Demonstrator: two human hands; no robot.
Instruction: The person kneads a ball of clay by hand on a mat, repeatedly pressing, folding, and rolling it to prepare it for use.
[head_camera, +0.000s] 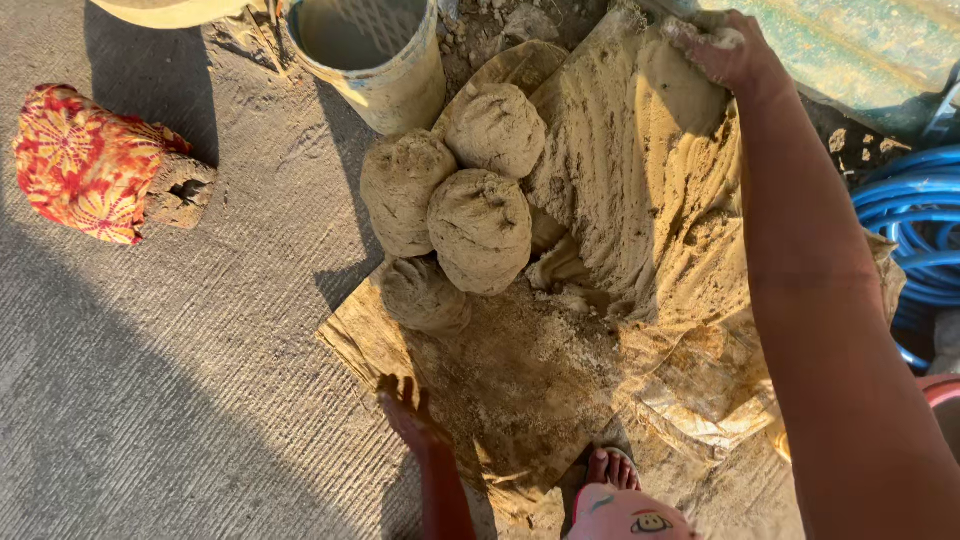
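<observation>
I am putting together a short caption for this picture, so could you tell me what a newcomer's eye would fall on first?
First, the big mound of tan clay at centre right, with the right hand gripping its top. Beside it, at centre, sit four rounded clay lumps on a muddy sheet, whose near edge the left hand touches. Also striking: a red flowered cloth bundle at far left, and a clay-smeared bucket at top.

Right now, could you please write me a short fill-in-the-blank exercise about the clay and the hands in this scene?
1. The right hand grips the top of the large clay mound, while the left hand rests on the ____ sheet.
2. Beside the mound lie ____ shaped clay lumps.
3. Behind the lumps stands a ____.
4. The red floral cloth bundle lies on the ____ floor.

Missing words: plastic; four; bucket; concrete
</observation>
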